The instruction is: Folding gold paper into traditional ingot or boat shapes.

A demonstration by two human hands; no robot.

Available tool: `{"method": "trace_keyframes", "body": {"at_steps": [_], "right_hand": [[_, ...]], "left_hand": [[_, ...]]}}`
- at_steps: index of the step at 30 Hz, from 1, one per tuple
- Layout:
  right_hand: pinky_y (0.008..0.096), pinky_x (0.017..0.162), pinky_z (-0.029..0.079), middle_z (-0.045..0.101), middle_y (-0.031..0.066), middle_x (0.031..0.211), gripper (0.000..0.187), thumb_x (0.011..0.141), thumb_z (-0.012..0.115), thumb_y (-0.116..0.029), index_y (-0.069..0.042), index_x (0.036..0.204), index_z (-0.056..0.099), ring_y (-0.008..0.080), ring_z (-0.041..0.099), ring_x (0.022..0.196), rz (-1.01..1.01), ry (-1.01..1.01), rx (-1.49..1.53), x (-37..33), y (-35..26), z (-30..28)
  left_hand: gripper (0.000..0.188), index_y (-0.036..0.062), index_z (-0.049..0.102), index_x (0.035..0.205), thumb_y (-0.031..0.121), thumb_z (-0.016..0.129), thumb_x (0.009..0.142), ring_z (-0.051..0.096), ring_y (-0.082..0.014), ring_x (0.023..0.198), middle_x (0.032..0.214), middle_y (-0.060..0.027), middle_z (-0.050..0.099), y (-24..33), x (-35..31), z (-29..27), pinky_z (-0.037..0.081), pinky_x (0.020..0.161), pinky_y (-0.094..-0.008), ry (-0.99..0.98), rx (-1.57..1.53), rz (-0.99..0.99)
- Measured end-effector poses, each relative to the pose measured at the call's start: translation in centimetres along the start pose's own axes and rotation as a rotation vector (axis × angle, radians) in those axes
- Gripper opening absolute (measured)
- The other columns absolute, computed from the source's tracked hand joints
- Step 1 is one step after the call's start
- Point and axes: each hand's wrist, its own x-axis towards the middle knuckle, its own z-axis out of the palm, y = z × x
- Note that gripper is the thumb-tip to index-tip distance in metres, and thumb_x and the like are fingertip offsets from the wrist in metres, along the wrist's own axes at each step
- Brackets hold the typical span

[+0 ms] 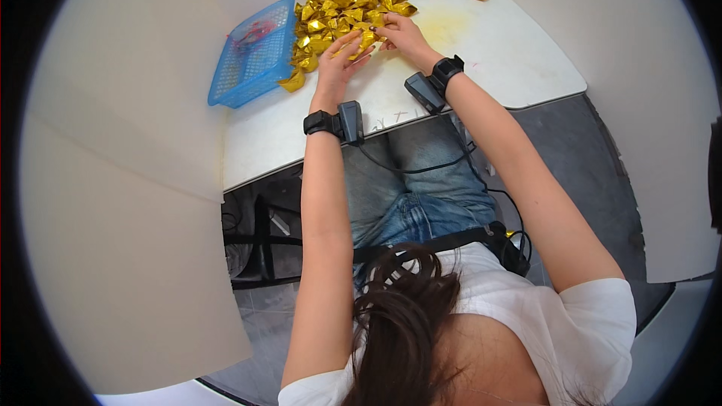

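Both of my hands meet over the white table, around a shiny gold folded-paper ingot (367, 39). My left hand (340, 64) has its fingers bent about the ingot's left side. From the right, my right hand (406, 36) pinches its other side between thumb and fingers. The fingers partly cover the ingot, so its exact fold is hard to see. Just beyond my hands lies a heap of similar gold paper ingots (346, 1), several of them lined up toward the far right.
A blue plastic basket (284, 45) with reddish material inside stands left of the heap. Pale partition walls (143, 143) rise on both sides of the white table (519, 68). Black devices with a cable (421, 171) are strapped to my wrists, and the cable hangs over my lap.
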Motion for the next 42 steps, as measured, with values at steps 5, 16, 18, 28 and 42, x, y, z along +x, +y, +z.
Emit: {"method": "trace_keyframes", "body": {"at_steps": [5, 16, 18, 28, 42], "right_hand": [[0.0207, 0.053, 0.044, 0.061, 0.0048, 0.074, 0.031, 0.081, 0.063, -0.015, 0.002, 0.104, 0.051, 0.0097, 0.059, 0.06, 0.002, -0.125, -0.047, -0.2, -0.4, 0.1], [0.0173, 0.045, 0.035, 0.066, 0.0013, 0.076, 0.027, 0.078, 0.067, -0.013, -0.003, 0.102, 0.062, 0.0014, 0.048, 0.053, -0.129, -0.05, -0.166, 0.1, 0.0, 0.1], [0.0173, 0.045, 0.034, 0.067, 0.0013, 0.076, 0.026, 0.078, 0.067, -0.013, -0.003, 0.102, 0.063, 0.0015, 0.049, 0.054, -0.132, -0.038, -0.157, 0.2, 0.2, 0.0], [0.018, 0.048, 0.038, 0.064, 0.0006, 0.074, 0.026, 0.081, 0.065, -0.017, -0.002, 0.102, 0.063, 0.0032, 0.047, 0.052, -0.085, 0.009, -0.094, 0.1, 0.2, 0.1], [0.0185, 0.048, 0.038, 0.064, 0.0009, 0.07, 0.021, 0.08, 0.064, -0.016, 0.001, 0.093, 0.066, 0.0038, 0.047, 0.052, -0.086, -0.046, -0.109, -0.1, -0.2, -0.1]], "left_hand": [[0.035, 0.0002, 0.048, 0.121, 0.0, 0.052, 0.086, 0.06, -0.0235, 0.1, 0.113, -0.0141, 0.055, -0.5, 0.2, -0.2, 0.053, 0.083, -0.0265, -0.038, -0.032, 0.018], [0.046, 0.0013, 0.044, 0.125, -0.008, 0.056, 0.081, 0.06, -0.0229, 0.1, 0.113, -0.0164, 0.055, -0.6, 0.0, -0.1, 0.052, 0.084, -0.0254, -0.076, 0.013, 0.05], [0.048, 0.0014, 0.044, 0.126, -0.009, 0.056, 0.081, 0.059, -0.0229, 0.101, 0.114, -0.0163, 0.055, -0.6, -0.1, -0.1, 0.051, 0.084, -0.0257, -0.089, 0.004, 0.057], [0.048, 0.005, 0.047, 0.125, -0.006, 0.058, 0.08, 0.059, -0.0222, 0.102, 0.118, -0.0101, 0.053, -0.5, -0.2, 0.0, 0.05, 0.086, -0.0262, -0.124, 0.139, 0.07], [0.035, -0.0027, 0.048, 0.112, 0.027, 0.046, 0.094, 0.063, -0.0221, 0.091, 0.104, -0.0145, 0.06, -0.6, 0.2, -0.5, 0.054, 0.077, -0.027, 0.033, -0.063, -0.008]]}}
